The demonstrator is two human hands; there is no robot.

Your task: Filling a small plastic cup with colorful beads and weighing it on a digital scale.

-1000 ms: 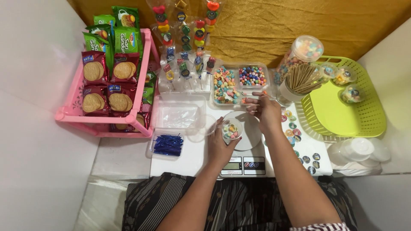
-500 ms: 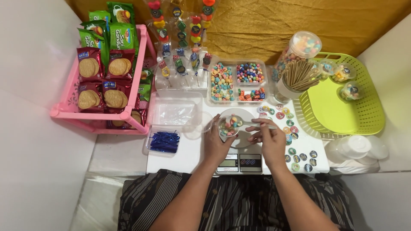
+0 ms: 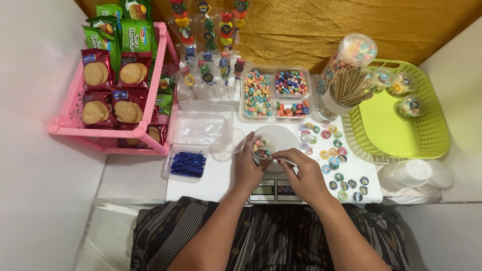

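My left hand (image 3: 248, 163) grips a small clear round cup (image 3: 262, 147) with several coloured candies in it, held just above the white pan of a kitchen scale (image 3: 283, 138). Close beside it, my right hand (image 3: 304, 173) pinches a small pale piece (image 3: 281, 160) at the cup's lower right edge. What the piece is I cannot make out. Both hands sit over the scale's front edge, above its display (image 3: 275, 189).
A divided clear tray of candies (image 3: 276, 93) lies behind the scale. Round stickers (image 3: 335, 155) are spread to the right, next to a green basket (image 3: 401, 130) and a cup of wooden sticks (image 3: 346, 88). Left are clear boxes (image 3: 201, 131), blue twist ties (image 3: 188, 164), a pink biscuit rack (image 3: 115, 100).
My right hand has come back from the candy tray to the cup in my left hand. The cup has shifted slightly toward the scale's front.
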